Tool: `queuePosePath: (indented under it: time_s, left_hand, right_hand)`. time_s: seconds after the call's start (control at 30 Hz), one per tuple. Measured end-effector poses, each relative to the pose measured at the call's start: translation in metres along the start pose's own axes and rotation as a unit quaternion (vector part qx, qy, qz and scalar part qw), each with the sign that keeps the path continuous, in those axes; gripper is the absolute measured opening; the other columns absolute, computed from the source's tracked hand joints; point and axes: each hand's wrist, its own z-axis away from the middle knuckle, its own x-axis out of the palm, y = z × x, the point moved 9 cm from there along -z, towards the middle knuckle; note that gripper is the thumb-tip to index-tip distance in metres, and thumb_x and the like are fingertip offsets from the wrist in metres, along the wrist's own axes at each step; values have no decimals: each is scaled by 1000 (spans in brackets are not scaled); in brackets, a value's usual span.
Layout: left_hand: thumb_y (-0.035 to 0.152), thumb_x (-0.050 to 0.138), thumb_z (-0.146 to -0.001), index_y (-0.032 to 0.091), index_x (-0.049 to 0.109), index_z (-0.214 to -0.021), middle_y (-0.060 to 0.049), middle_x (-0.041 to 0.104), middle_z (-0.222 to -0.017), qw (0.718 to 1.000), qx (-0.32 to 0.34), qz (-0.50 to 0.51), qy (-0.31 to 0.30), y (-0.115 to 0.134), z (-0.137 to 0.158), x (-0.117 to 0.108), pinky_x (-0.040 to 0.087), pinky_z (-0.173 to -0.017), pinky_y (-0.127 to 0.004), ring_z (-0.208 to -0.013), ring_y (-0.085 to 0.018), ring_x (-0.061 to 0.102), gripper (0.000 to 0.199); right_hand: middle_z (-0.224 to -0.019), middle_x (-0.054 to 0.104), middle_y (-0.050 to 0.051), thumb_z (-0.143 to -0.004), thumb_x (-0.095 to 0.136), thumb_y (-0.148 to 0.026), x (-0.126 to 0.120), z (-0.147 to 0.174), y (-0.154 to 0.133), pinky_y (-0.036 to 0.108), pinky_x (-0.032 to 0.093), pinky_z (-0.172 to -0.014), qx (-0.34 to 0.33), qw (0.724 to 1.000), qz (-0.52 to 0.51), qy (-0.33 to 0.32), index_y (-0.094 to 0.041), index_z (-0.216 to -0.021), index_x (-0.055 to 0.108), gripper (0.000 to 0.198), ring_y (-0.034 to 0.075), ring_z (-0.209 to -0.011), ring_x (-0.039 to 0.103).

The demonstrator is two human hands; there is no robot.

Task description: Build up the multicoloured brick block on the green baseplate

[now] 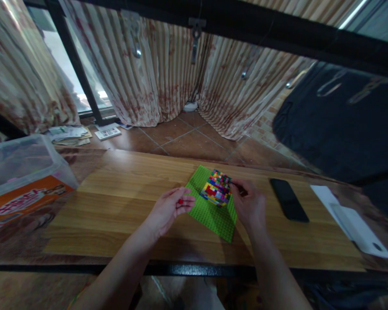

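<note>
A green studded baseplate [210, 214] lies at an angle on the wooden board. On its far part stands a low block built of many coloured toy bricks [217, 188], with a red and yellow patch on the near side. My left hand [173, 204] is turned palm up beside the plate's left edge, its fingers loosely curled, and holds a small red brick [180, 201]. At the right side of the coloured block is my right hand [248, 202], thumb and fingers pinched together at the block's edge. What lies between those fingertips is hidden.
A black phone [289, 200] and white flat pieces [350, 221] lie to the right. At the far left stands a clear plastic box [26, 170] with an orange label. Papers [69, 134] rest on the floor beyond. Dark metal bars cross overhead; striped curtains [168, 73] hang behind.
</note>
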Motion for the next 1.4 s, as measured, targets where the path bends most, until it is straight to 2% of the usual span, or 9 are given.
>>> queuePosePath:
  time_s: [0.5,0.77,0.9,1.0,1.2,1.4]
  left_hand:
    - [22,52,-94,9,65,-91,-9,71,-75,1000,-2,-5,2,0,2,1,53,-64,-21,-64,-12,66,19]
    - [22,52,-94,9,65,-92,-9,71,-76,1000,0,-8,3,1,2,1,53,-65,-22,-65,-12,66,18]
    - [22,53,-93,9,65,-92,-9,72,-76,1000,-1,-7,3,2,3,1,53,-65,-22,-65,-12,66,18]
    - [22,53,-93,9,65,-93,-9,72,-77,1000,-1,-8,1,2,2,0,53,-65,-22,-65,-12,67,18]
    - [20,52,-93,9,65,-93,-9,72,-76,1000,0,-10,1,1,1,0,53,-64,-22,-65,-12,66,17]
    - [23,54,-92,10,65,-92,-9,72,-75,1000,2,-6,-1,1,2,0,53,-64,-22,-65,-12,66,17]
  right_hand:
    - [-79,72,8,-81,55,-38,5,-3,6,31,45,-63,12,999,39,0,-16,-86,73,29,18,-64,61]
    - [-78,71,8,-83,56,-39,0,-3,4,31,45,-63,10,999,40,27,-16,-84,72,28,17,-62,59]
    - [-74,68,7,-82,58,-41,-4,-4,10,31,44,-61,39,998,26,48,-15,-83,72,29,17,-62,58]
    - [-79,68,8,-81,59,-46,-5,-5,16,31,44,-62,62,996,17,57,-14,-88,71,35,17,-64,58]
    - [-83,70,10,-78,61,-49,3,-10,18,32,44,-64,84,996,15,37,-13,-86,72,38,19,-68,60]
    - [-80,72,10,-76,63,-46,12,-9,31,32,47,-64,143,988,-55,19,-13,-88,74,37,20,-68,63]
